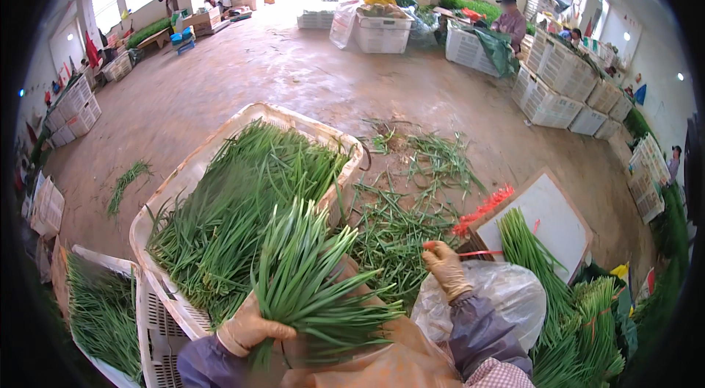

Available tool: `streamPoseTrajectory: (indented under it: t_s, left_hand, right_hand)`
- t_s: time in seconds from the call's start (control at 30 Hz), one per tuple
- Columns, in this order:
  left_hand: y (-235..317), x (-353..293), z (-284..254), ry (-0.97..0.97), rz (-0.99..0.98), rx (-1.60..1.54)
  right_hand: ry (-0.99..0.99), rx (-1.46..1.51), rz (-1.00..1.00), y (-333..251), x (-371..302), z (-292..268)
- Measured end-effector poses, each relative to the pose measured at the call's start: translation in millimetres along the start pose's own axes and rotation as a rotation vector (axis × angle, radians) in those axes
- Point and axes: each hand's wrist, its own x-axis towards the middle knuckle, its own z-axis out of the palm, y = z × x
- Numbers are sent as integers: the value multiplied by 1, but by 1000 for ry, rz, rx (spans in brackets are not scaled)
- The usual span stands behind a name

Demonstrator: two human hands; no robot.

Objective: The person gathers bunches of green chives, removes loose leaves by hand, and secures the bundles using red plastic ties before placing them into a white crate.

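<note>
My left hand (253,325), in a tan glove, is wrapped round the lower part of a loose bunch of garlic chives (312,278), whose tips fan out over my lap. To the right, my gloved right hand (448,272) is closed in a pinch. A red tie strip (481,253) runs from it toward the edge of a white-topped board (547,215). Beyond the left hand stands a large white crate (150,241) with a heap of chives (253,182) in it. Tied chive bundles (591,322) lie at my right side.
Loose chive trimmings (400,230) litter the floor ahead. Red strips (485,208) hang at the board's far edge, with clear plastic (481,296) beside my right arm. Another filled crate (143,314) stands lower left. Stacked crates (562,68) and other people (510,24) are farther off.
</note>
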Motion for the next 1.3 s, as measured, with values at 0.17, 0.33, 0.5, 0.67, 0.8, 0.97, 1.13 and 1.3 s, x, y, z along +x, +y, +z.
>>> streamPoseTrajectory:
  t_s: [0.17,0.33,0.5,0.67,0.8,0.97,1.13,1.3]
  left_hand:
    - [66,46,35,-166,-100,97]
    - [102,55,49,-290,-253,231]
    - [30,16,23,-152,-543,69]
    - [-47,-27,7,-200,-602,-293]
    - [-58,-41,8,-174,-572,-288]
    - [-74,-33,-7,-238,-617,-251]
    - [-68,-37,0,-192,-606,-257]
    - [-67,-36,-7,-252,-578,-185]
  right_hand:
    - [-393,549,296,-23,-32,51]
    - [-535,1366,303,-37,-29,54]
    - [-398,1271,211,-32,-14,35]
    - [-136,1157,378,-27,0,28]
    - [64,1199,127,-53,21,-44]
    - [186,163,-263,-46,42,-75]
    - [-191,-175,-599,-113,12,7]
    - [-652,-809,-468,-151,5,63]
